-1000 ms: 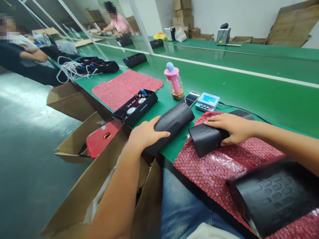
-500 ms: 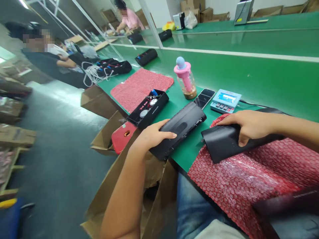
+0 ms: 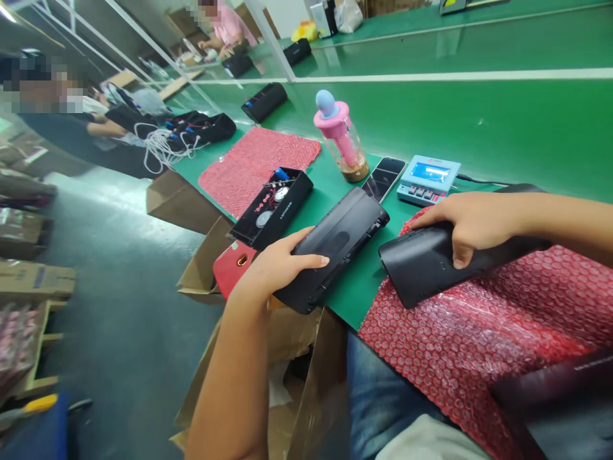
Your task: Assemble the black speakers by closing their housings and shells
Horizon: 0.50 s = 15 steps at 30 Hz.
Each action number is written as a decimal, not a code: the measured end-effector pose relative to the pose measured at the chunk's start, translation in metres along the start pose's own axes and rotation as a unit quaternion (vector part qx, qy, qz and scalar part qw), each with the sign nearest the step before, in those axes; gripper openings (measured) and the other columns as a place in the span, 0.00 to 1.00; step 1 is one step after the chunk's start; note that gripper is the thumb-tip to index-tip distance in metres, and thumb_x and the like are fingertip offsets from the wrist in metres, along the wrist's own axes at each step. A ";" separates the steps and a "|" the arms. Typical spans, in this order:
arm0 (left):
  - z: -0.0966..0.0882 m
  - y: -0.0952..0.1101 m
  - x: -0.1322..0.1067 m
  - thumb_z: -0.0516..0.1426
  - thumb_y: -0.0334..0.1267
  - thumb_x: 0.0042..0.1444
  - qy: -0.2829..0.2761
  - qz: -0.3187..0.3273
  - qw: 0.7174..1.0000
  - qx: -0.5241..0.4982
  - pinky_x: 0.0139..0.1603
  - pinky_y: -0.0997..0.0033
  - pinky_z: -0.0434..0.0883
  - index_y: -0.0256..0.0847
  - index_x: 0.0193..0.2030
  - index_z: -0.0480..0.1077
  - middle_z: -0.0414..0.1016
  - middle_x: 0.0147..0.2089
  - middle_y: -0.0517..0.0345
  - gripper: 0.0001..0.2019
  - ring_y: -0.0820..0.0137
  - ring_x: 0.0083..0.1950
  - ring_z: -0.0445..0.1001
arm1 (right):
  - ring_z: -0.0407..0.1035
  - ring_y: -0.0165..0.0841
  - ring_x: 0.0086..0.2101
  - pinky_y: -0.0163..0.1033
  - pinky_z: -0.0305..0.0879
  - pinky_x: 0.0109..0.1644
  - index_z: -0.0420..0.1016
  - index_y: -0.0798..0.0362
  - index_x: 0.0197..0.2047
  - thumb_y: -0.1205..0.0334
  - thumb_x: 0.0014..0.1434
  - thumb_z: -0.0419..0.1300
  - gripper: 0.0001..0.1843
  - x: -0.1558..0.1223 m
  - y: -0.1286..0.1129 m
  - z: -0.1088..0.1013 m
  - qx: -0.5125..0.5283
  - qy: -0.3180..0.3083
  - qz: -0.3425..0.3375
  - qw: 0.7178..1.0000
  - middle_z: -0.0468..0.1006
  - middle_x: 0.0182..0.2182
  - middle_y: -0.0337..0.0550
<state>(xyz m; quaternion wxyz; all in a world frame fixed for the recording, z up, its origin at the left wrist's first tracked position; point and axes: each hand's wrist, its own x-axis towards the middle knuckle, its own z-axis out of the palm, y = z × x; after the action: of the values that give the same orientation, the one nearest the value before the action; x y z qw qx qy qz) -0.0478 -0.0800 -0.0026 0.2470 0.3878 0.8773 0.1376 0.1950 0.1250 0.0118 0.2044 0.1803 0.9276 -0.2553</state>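
Note:
My left hand (image 3: 282, 265) is closed on the near end of a long black plastic casing (image 3: 342, 230), thumb across its smooth top and the other fingers out of sight. Clips run along the casing's edge, and it lies slanted at the table's front edge. To the right, my right hand (image 3: 469, 223) grips a second black casing (image 3: 416, 265) from above, over red bubble wrap (image 3: 460, 338). Left of my left hand sits an open black speaker housing (image 3: 272, 207), with round drivers, red wires and a blue part inside.
A phone (image 3: 384, 177), a blue device with a screen (image 3: 428, 179) and a pink-lidded bottle (image 3: 342, 137) stand behind the casings. More bubble wrap (image 3: 261, 166) lies at the left. An open carton (image 3: 292, 338) is below the table edge. Two people work farther off.
The view has shifted a little, so most things sit slightly farther left and higher. Both hands keep their hold on the two casings, with hardly any movement on the table.

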 end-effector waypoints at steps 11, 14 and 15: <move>-0.001 0.005 -0.001 0.61 0.56 0.39 -0.054 -0.031 0.998 -0.031 0.53 0.55 0.70 0.51 0.61 0.62 0.74 0.53 0.60 0.39 0.54 0.51 0.73 | 0.68 0.43 0.44 0.42 0.65 0.42 0.69 0.42 0.56 0.66 0.31 0.63 0.43 -0.002 -0.005 -0.002 0.021 0.008 0.017 1.000 0.73 0.48 0.38; -0.001 0.005 -0.001 0.61 0.56 0.39 -0.054 -0.035 0.997 -0.036 0.52 0.55 0.71 0.50 0.61 0.62 0.75 0.52 0.59 0.40 0.54 0.50 0.74 | 0.68 0.44 0.44 0.43 0.65 0.42 0.70 0.42 0.56 0.65 0.32 0.62 0.42 -0.002 -0.004 -0.002 0.021 0.011 0.011 1.000 0.74 0.48 0.38; -0.001 0.005 -0.001 0.61 0.56 0.39 -0.054 -0.034 0.997 -0.039 0.51 0.56 0.71 0.49 0.61 0.62 0.75 0.51 0.59 0.40 0.54 0.49 0.74 | 0.68 0.44 0.44 0.43 0.65 0.42 0.70 0.43 0.56 0.65 0.32 0.62 0.42 -0.001 -0.004 -0.002 0.021 0.011 0.009 1.000 0.74 0.48 0.38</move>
<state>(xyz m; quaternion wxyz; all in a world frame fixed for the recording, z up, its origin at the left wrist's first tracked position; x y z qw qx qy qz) -0.0447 -0.0774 0.0005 0.3136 0.3545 0.8693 0.1426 0.1938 0.1221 0.0153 0.1928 0.1960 0.9226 -0.2706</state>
